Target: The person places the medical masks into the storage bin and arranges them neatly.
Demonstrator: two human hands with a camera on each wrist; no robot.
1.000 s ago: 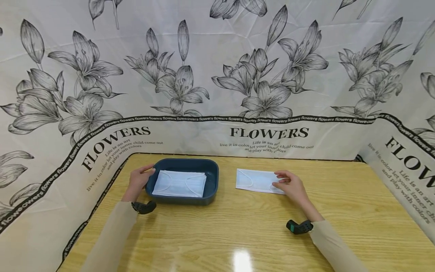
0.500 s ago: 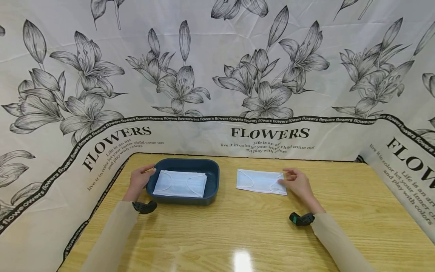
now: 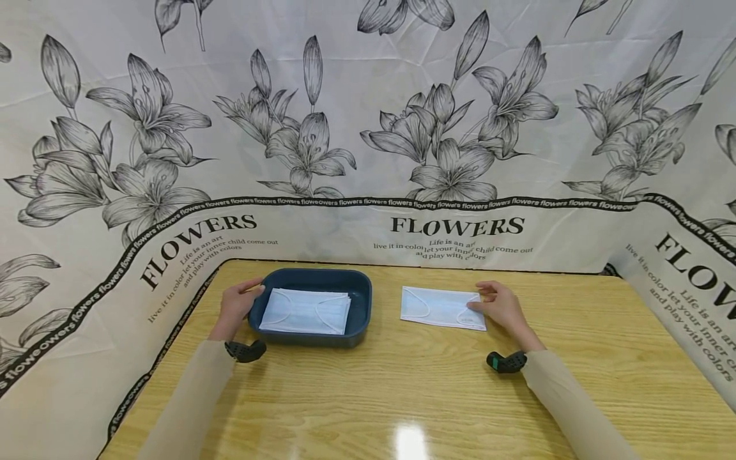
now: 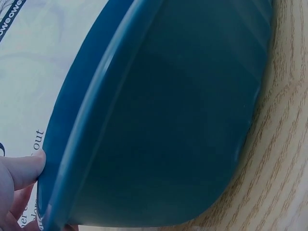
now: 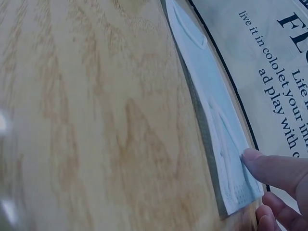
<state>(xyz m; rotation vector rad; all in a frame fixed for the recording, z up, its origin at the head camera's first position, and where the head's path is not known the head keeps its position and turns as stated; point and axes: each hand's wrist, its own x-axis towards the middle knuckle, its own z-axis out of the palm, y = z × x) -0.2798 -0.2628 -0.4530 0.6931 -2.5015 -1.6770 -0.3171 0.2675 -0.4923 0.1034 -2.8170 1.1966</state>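
Observation:
A dark blue plastic basin (image 3: pixel 359 319) stands at the left of the table, with a stack of pale blue face masks (image 3: pixel 305 312) lying flat inside. My left hand (image 3: pixel 234 306) grips the basin's left rim, thumb over the edge and fingers outside it, as the left wrist view also shows. To the right of the basin, another face mask (image 3: pixel 439 306) lies flat on the wood, its white ear loops on top. At its right end, my right hand (image 3: pixel 501 310) pinches the edge, with the thumb (image 5: pixel 269 168) on the upper face and the fingers at the rim.
The wooden table (image 3: pixel 368 396) reaches back to a white curtain (image 3: pixel 322 236) printed with flowers and lettering, which also closes off both sides. Black bands (image 3: pixel 246 351) with cameras sit on both wrists.
My right hand slid right to the mask's end, then came slightly back onto its edge. The mask and basin have stayed in place, and my left hand keeps its grip.

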